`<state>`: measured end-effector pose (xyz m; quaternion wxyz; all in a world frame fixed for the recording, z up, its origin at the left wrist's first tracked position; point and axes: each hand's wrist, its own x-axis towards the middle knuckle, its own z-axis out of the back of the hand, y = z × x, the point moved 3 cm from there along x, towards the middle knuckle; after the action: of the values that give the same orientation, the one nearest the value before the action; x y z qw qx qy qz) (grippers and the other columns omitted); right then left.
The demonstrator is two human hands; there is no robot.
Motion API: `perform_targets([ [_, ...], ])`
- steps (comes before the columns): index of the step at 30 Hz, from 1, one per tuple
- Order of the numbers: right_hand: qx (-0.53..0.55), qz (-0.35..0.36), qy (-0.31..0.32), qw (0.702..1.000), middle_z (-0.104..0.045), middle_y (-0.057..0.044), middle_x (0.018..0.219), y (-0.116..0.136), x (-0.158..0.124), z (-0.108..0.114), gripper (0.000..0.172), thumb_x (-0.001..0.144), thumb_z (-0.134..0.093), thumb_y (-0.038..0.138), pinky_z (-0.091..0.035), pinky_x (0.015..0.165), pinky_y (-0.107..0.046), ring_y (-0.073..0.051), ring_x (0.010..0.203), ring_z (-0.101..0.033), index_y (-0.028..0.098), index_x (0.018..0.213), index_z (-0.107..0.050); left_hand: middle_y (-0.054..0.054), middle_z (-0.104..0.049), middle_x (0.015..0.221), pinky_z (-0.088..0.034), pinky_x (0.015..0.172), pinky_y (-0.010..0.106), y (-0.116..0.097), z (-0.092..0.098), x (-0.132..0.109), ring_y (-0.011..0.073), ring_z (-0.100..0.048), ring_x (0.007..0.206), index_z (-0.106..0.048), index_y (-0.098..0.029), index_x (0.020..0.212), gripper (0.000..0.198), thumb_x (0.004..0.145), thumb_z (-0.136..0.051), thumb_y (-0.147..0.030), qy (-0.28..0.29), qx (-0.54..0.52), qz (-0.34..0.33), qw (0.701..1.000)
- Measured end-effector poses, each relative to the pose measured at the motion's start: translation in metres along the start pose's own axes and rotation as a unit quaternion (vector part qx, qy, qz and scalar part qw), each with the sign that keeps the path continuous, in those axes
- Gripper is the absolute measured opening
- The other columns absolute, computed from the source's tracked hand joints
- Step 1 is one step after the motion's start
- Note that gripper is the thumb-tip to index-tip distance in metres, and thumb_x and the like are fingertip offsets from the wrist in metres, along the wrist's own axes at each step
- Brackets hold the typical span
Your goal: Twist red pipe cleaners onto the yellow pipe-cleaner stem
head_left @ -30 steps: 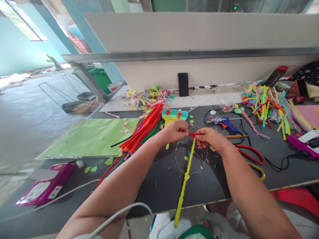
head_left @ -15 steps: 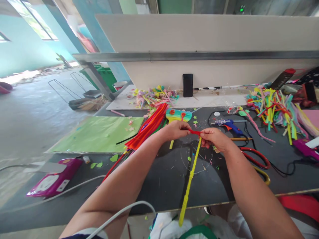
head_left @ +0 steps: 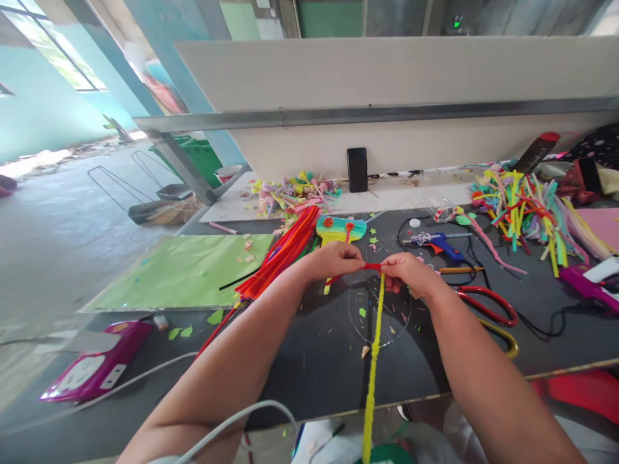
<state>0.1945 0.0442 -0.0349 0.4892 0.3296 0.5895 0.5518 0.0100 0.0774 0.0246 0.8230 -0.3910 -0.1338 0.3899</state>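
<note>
Between my two hands a short stretch of red pipe cleaner [head_left: 372,266] is pulled level above the dark table. My left hand [head_left: 336,261] pinches its left part, and a red end pokes out below those fingers. My right hand [head_left: 403,270] pinches the other end, where a long yellow pipe cleaner [head_left: 374,361] hangs down past the table edge. How the red and yellow join is hidden by my right fingers. Just behind my left hand lies a flat blue-and-yellow fuzzy piece [head_left: 341,229] with red flower shapes on it.
A bundle of red pipe cleaners [head_left: 283,254] lies left of my hands, beside a green sheet [head_left: 178,270]. To the right are a blue glue gun [head_left: 442,245] and red-handled scissors [head_left: 488,306]. A phone [head_left: 357,170] leans upright at the back; a purple power strip [head_left: 97,361] sits front left.
The view has shifted slightly. Both hands still pinch the red pipe cleaner; a red end now shows below my left hand. The yellow pipe cleaner hangs straighter.
</note>
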Motion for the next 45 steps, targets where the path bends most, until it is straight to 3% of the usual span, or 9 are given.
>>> perform_targets([
  [4, 0.013, 0.000, 0.014, 1.000, -0.059, 0.001, 0.047, 0.001, -0.001, 0.000, 0.015, 0.070, -0.061, 0.030, -0.039, 0.038, -0.021, -0.010, 0.037, -0.051, 0.016, 0.067, -0.060, 0.001, -0.063, 0.074, -0.040, 0.061, 0.020, 0.002, 0.003, -0.003, 0.0104, -0.053, 0.066, -0.069, -0.014, 0.085, 0.025, 0.073, -0.054, -0.029, 0.039, -0.071, 0.023, 0.996],
  [8, 0.050, 0.001, 0.020, 0.999, -0.060, 0.001, 0.048, 0.006, -0.004, 0.001, 0.017, 0.069, -0.062, 0.032, -0.040, 0.039, -0.020, -0.010, 0.038, -0.051, 0.015, 0.068, -0.060, 0.002, -0.062, 0.074, -0.041, 0.061, 0.021, 0.005, -0.001, -0.004, 0.0096, -0.053, 0.064, -0.065, -0.012, 0.093, 0.031, 0.069, -0.065, -0.033, 0.086, -0.180, 0.023, 0.980],
  [15, 0.080, 0.011, 0.030, 0.996, -0.059, 0.001, 0.049, 0.008, -0.006, -0.002, 0.019, 0.069, -0.065, 0.033, -0.041, 0.040, -0.020, -0.010, 0.041, -0.053, 0.015, 0.071, -0.060, 0.001, -0.059, 0.065, -0.043, 0.059, 0.021, 0.011, -0.011, 0.003, 0.0083, -0.054, 0.059, -0.062, -0.011, 0.082, 0.025, 0.069, -0.069, -0.032, -0.013, -0.281, -0.031, 0.959],
  [24, 0.094, 0.010, -0.006, 0.995, -0.060, 0.000, 0.052, 0.005, -0.002, 0.000, 0.017, 0.071, -0.063, 0.031, -0.042, 0.042, -0.021, -0.011, 0.043, -0.055, 0.014, 0.072, -0.061, 0.003, -0.064, 0.070, -0.051, 0.053, 0.025, 0.008, -0.029, 0.011, 0.0129, -0.064, 0.056, -0.058, -0.012, 0.081, 0.028, 0.067, -0.071, -0.032, -0.073, -0.403, 0.078, 0.909],
  [37, 0.110, 0.003, -0.018, 0.994, -0.059, 0.000, 0.051, 0.001, 0.001, 0.000, 0.017, 0.072, -0.063, 0.031, -0.041, 0.041, -0.021, -0.011, 0.041, -0.055, 0.015, 0.069, -0.060, 0.002, -0.063, 0.059, -0.049, 0.056, 0.021, -0.006, -0.032, 0.007, 0.0098, -0.059, 0.053, -0.065, -0.009, 0.074, 0.013, 0.065, -0.064, -0.018, -0.138, -0.341, 0.035, 0.929],
  [45, 0.138, 0.019, -0.010, 0.990, -0.058, 0.000, 0.052, 0.004, -0.002, -0.001, 0.024, 0.067, -0.069, 0.036, -0.039, 0.041, -0.021, -0.012, 0.044, -0.055, 0.015, 0.066, -0.057, 0.001, -0.065, 0.070, -0.052, 0.062, 0.024, 0.003, -0.036, 0.008, 0.0125, -0.064, 0.063, -0.060, -0.012, 0.079, 0.017, 0.067, -0.067, -0.023, -0.124, -0.397, -0.019, 0.909],
])
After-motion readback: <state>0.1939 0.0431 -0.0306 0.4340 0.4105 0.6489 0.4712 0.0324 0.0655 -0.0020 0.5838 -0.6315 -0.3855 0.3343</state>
